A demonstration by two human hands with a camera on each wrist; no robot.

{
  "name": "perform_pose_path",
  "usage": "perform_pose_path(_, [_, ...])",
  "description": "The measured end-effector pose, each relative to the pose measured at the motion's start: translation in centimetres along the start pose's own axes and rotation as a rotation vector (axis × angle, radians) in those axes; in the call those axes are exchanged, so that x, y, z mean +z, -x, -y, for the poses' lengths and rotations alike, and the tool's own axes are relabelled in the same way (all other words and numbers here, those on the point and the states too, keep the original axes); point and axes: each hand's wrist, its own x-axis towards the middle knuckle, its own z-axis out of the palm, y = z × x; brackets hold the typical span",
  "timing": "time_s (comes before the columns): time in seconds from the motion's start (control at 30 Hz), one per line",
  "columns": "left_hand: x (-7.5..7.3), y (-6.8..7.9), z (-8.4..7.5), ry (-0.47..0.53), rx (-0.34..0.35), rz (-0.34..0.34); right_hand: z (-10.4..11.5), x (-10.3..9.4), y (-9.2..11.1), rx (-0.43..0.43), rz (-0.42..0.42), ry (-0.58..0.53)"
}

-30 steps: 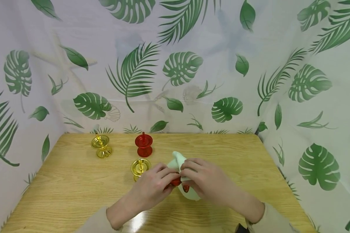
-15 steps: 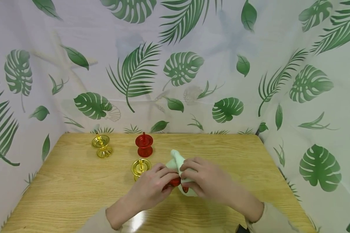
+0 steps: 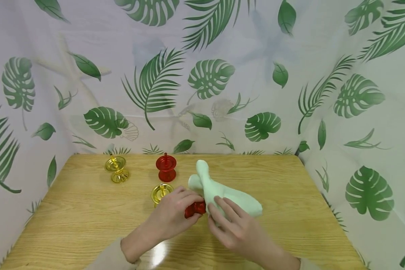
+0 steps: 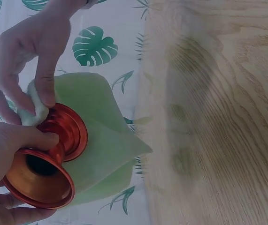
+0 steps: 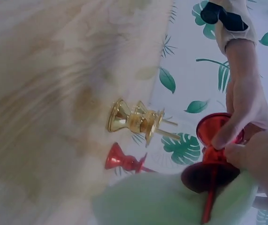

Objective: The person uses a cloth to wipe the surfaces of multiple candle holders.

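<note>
A glossy red candle holder lies tilted in my left hand, held at its waist and flared base. From the right wrist view, its spike points down past the dish. My right hand pinches a bunched part of a pale green cloth against the dish end, as the left wrist view shows. The rest of the cloth spreads behind and right of the fingers, one rolled corner sticking up. Both hands are close together above the table; cloth and fingers hide part of the dish.
Another red candle holder stands upright towards the back of the wooden table. One gold candle holder is at the back left, and a second gold one stands just behind my left hand. Leaf-patterned fabric encloses the back and sides.
My right hand has shifted nearer to me, and the cloth has swung out wide to the right with its corner higher. My left hand keeps the candle holder in nearly the same place.
</note>
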Motion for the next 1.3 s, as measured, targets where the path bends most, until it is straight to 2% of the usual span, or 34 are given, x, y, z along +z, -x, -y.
perform_pose_path(0.2, [0.0, 0.0, -0.2, 0.024, 0.003, 0.003, 0.8, -0.1, 0.1, 0.029, -0.081, -0.018])
perform_pose_path(0.37, [0.0, 0.0, -0.3, 0.014, 0.012, -0.001, 0.3, 0.0, -0.2, 0.076, -0.083, -0.077])
perform_pose_path(0.57, [-0.1, 0.1, -0.5, -0.033, 0.054, -0.004, -0.8, -0.5, -0.8, 0.192, 0.078, -0.229])
perform_pose_path(0.8, [0.1, 0.5, -0.8, -0.086, 0.117, 0.016, -2.6, -1.0, -1.8, 0.362, 0.315, -0.581])
perform_pose_path(0.97, [0.4, 0.6, -1.0, -0.065, 0.158, 0.026, -4.2, -1.0, -1.9, 0.490, 0.452, -0.755])
perform_pose_path(1.03, [0.4, 0.6, -1.1, -0.043, 0.160, 0.030, -4.9, -0.9, -1.6, 0.569, 0.482, -0.827])
perform_pose_path(1.13, [0.3, 0.8, -1.1, -0.015, 0.150, 0.010, -5.6, -0.7, -1.0, 0.701, 0.484, -0.908])
perform_pose_path(1.2, [0.1, 0.9, -1.0, 0.013, 0.130, -0.021, -5.9, -0.5, -0.6, 0.775, 0.455, -0.952])
perform_pose_path(1.3, [-0.1, 1.1, -0.6, 0.087, 0.081, -0.077, -6.1, -0.2, -0.1, 0.873, 0.390, -0.959])
